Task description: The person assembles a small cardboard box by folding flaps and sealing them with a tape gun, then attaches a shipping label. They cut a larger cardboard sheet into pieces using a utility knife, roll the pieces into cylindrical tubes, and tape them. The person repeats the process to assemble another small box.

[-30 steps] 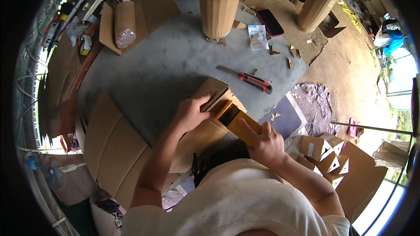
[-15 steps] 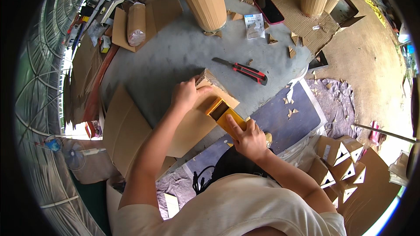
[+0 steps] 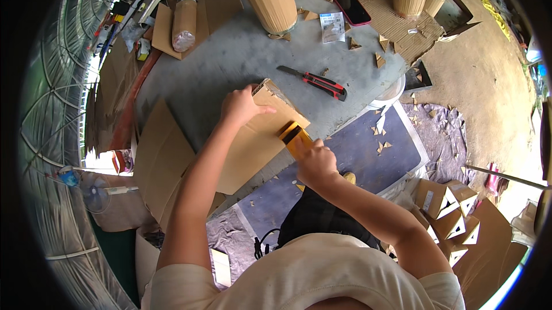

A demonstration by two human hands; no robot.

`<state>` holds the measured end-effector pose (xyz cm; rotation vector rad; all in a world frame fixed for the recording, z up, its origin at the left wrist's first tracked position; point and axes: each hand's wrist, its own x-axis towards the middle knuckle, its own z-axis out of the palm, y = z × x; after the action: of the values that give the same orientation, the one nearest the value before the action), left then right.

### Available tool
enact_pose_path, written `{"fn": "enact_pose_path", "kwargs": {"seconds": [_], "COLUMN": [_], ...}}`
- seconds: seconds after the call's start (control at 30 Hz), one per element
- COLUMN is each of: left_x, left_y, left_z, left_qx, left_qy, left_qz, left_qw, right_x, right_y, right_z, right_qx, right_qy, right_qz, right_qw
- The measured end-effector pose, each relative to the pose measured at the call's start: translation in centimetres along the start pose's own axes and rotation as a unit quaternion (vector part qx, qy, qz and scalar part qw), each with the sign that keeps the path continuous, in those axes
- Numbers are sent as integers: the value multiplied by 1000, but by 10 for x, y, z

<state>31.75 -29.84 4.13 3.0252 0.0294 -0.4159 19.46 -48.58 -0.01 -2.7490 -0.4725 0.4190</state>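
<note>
A brown cardboard sheet (image 3: 247,149) lies on the grey table, its far end folded up into a thick ridge (image 3: 279,102). My left hand (image 3: 240,108) grips that end, fingers over the far side and thumb lying along the near face. Wrapped round a yellow box-shaped hand tool with a dark slot (image 3: 294,137), my right hand (image 3: 317,163) holds it against the right edge of the sheet, close to the ridge's near corner. The tool's exact kind and its underside are hidden. Beyond the ridge lies a red and black utility knife (image 3: 325,85), its blade out.
Tall cardboard tubes (image 3: 267,0) stand at the back, near a phone (image 3: 352,9) and a labelled packet (image 3: 332,27). Small cardboard scraps (image 3: 379,60) are scattered about. Tools pile up at far left (image 3: 141,0). Triangular-ended boxes (image 3: 443,201) are stacked at lower right.
My right hand has moved forward and a little left, tipping the yellow tool more steeply at the cardboard's edge. My left hand keeps its hold. The whole view has shifted slightly.
</note>
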Motion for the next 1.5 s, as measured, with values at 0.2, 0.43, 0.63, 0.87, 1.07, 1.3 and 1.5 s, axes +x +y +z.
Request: {"fn": "enact_pose_path", "kwargs": {"seconds": [0.2, 0.43, 0.63, 0.87, 1.07, 1.3, 1.5], "left_x": [0, -28, -109, -153, -147, -91, -39], "left_y": [2, 0, -20, -46, -114, -159, -191], "left_z": [3, 41, 150, 21, -15, -57, -47], "left_qx": [22, 278, 265, -840, -824, -645, -668], "left_qy": [21, 262, 130, -244, -269, -156, -173], "left_qz": [3, 150, 324, 49, -13, 39, 26], "left_qw": [1000, 912, 899, 483, 498, 747, 723], "right_x": [29, -26, -105, -107, -79, -48, -72], "right_y": [-55, 12, 4, -76, -137, -174, -174], "right_z": [17, -3, -51, -69, -52, -44, -43], "right_qx": [-214, -27, 55, 154, 123, 92, 16], "right_qy": [-4, 29, 156, 317, 327, 311, 291], "right_qz": [49, 33, 60, -71, -131, -95, -50], "right_qw": [976, 999, 984, 933, 928, 941, 955]}}
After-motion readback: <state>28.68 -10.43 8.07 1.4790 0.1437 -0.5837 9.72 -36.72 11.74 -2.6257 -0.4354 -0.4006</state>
